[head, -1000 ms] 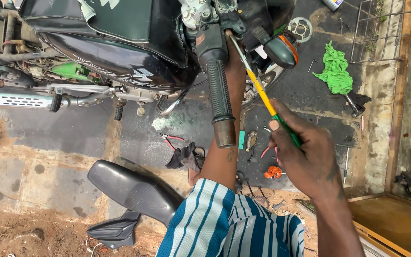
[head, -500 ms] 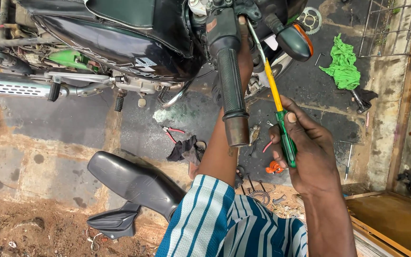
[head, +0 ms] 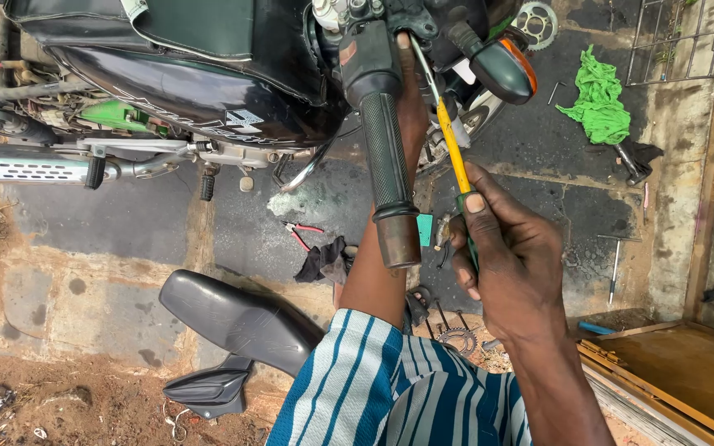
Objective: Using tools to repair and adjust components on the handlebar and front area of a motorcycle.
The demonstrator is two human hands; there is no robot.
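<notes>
holding screwdriver [head: 454, 157] higher, right hand [head: 512, 260] steadier

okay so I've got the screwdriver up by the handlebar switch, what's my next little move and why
Probably seat the tip squarely before turning: the right hand holds the screwdriver slanted toward the housing above the grip, and the left hand steadies behind it.

Soft, even daylight falls over everything, bright but without hard sun. Shadows are faint; the deepest one pools on the pavement right under the motorcycle's black tank [head: 183, 83], which itself carries dull, pale reflections along its curve. Near the tank the picture is crisp. Far from it, toward the frame's corners, lines bend outward from a wide lens. No motion blur shows.
</notes>
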